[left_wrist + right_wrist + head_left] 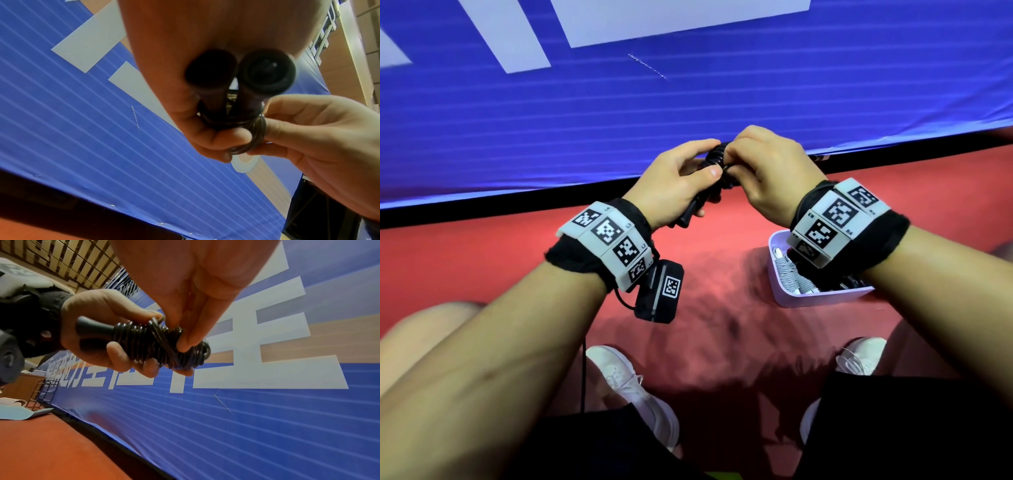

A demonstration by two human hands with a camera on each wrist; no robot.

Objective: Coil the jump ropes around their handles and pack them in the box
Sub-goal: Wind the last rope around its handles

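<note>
A black jump rope is coiled tightly around its two black handles, held in the air in front of me. My left hand grips the handles and the coil, thumb on top. My right hand pinches a loop of the rope at the far end of the coil. The pale lilac box sits on the red floor under my right wrist and holds a coiled white rope and dark items, partly hidden by the wrist band.
A blue banner wall with white lettering rises just beyond a black base strip. My white shoes stand on the red floor below. A metal rack stands far left along the wall.
</note>
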